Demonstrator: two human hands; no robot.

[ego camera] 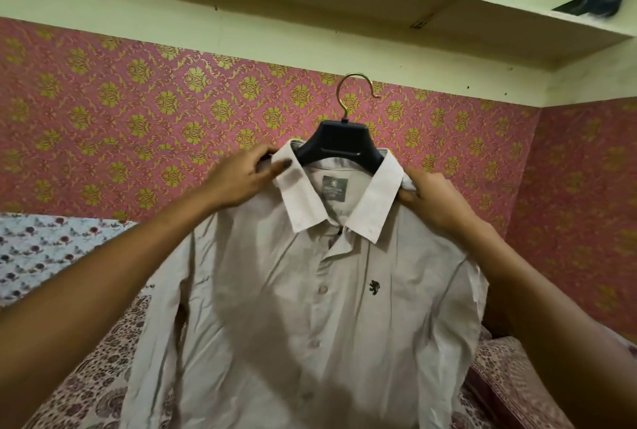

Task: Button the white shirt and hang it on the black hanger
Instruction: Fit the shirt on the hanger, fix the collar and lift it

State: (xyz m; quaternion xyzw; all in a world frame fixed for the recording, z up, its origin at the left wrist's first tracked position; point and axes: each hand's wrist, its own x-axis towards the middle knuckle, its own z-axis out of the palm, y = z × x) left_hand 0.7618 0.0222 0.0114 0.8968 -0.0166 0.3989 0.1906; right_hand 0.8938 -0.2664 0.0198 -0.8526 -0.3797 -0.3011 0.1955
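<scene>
The white shirt [275,290] hangs in front of me on the black hanger [341,142], held up in the air. Its front is buttoned down the placket, and a small black emblem sits on the chest. The hanger's gold hook [358,90] sticks up above the collar, hooked on nothing. My left hand [241,180] pinches the left collar tip and shoulder. My right hand [431,201] grips the right shoulder beside the collar. The hanger's arms are hidden inside the shirt.
A pink and gold patterned wall [138,111] stands close behind the shirt. A pale shelf [379,8] runs overhead. Below lies a bed with a floral sheet [44,249] at left and a patterned cover [510,380] at right.
</scene>
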